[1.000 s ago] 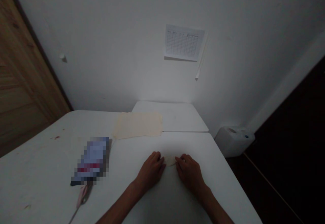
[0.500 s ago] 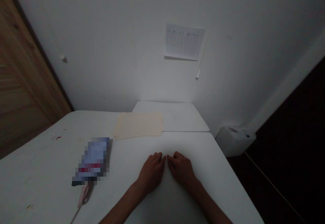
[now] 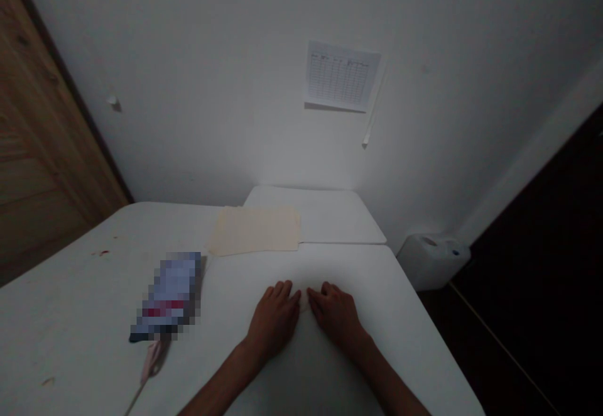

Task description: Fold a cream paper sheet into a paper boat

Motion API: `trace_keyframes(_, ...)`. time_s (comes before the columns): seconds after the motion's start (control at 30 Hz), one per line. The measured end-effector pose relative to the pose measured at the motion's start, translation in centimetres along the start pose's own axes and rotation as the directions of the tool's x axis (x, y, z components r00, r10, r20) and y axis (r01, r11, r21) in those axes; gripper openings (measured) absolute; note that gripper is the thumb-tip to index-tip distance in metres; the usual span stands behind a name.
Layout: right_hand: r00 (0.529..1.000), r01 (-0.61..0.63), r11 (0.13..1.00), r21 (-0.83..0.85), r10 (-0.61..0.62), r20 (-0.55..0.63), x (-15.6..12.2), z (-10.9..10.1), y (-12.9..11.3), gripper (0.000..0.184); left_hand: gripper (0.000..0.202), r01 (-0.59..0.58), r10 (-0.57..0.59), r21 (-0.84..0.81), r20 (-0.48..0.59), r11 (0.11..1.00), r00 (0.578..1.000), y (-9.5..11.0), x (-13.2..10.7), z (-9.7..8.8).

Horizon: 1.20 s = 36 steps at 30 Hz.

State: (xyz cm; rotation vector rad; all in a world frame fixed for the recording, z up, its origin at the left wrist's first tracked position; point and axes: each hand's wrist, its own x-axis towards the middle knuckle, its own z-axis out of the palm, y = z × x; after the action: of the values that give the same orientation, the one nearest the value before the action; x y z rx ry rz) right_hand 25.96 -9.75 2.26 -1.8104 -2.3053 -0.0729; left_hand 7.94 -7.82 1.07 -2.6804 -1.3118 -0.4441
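My left hand (image 3: 274,315) and my right hand (image 3: 336,310) rest low over the white table (image 3: 377,340), close together with a narrow gap between the thumbs. Fingers on both are curled and closed at the tips. A small pale, flat piece (image 3: 304,303) shows between the thumbs, mostly covered; its kind is too faint to make out. Beyond the left hand lies a beige sheet (image 3: 254,230), flat on the table. Farther left is a blurred-out blue and red item (image 3: 172,293) with a pink cord (image 3: 151,362) beside it.
A white board (image 3: 325,215) lies at the table's back, against the wall. Above hangs a printed sheet (image 3: 343,76) with a table of rows. Right of the table stands a white container (image 3: 433,262) on the dark floor. A wooden door (image 3: 47,120) is at the left.
My left hand has shifted slightly left, widening the gap between the thumbs, and more of the pale piece shows there. My right hand has barely moved.
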Motion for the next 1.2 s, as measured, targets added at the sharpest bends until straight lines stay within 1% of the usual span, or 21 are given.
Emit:
trace_keyframes(0.17, 1.000, -0.008, 1.000, 0.005, 0.009, -0.016, 0.0, 0.0, -0.4, 0.027, 0.031, 0.061, -0.062, -0.024, -0.053, 0.998, 0.997, -0.6, -1.4, -0.3)
trace_keyframes(0.3, 0.999, -0.014, 1.000, 0.008, 0.015, -0.033, 0.3, 0.2, -1.2, 0.025, 0.032, 0.080, -0.084, -0.059, -0.063, 0.995, 0.994, -0.9, -1.7, -0.5)
trace_keyframes(0.4, 1.000, -0.006, 1.000, 0.020, 0.007, -0.025, 0.8, 0.5, -1.5, 0.025, 0.032, 0.092, -0.096, -0.067, -0.063, 0.994, 0.993, -0.8, -1.7, -0.7)
trace_keyframes(0.6, 0.997, 0.074, 0.995, 0.072, -0.073, -0.016, 1.1, 0.5, -1.2, 0.026, 0.033, 0.114, -0.117, -0.042, -0.051, 0.993, 0.992, -0.8, -1.8, -0.7)
trace_keyframes(0.73, 0.998, 0.057, 0.996, 0.067, -0.058, 0.003, 1.0, 0.4, -1.1, 0.027, 0.032, 0.126, -0.128, -0.028, -0.042, 0.992, 0.991, -1.0, -2.2, -0.9)
trace_keyframes(0.9, 0.999, 0.032, 0.997, 0.076, -0.032, -0.008, 0.9, 0.5, -1.2, 0.033, 0.033, 0.134, -0.135, -0.032, -0.027, 0.990, 0.991, -1.3, -3.0, -1.4)
trace_keyframes(1.07, 1.000, 0.029, 0.997, 0.077, -0.030, 0.007, 0.9, 0.1, -1.4, 0.030, 0.033, 0.144, -0.145, -0.039, -0.029, 0.989, 0.989, -1.3, -3.2, -1.6)
trace_keyframes(1.2, 0.999, 0.035, 0.996, 0.086, -0.036, 0.010, 1.0, 0.1, -1.7, 0.027, 0.031, 0.124, -0.127, -0.087, -0.039, 0.989, 0.991, -1.5, -3.2, -1.3)
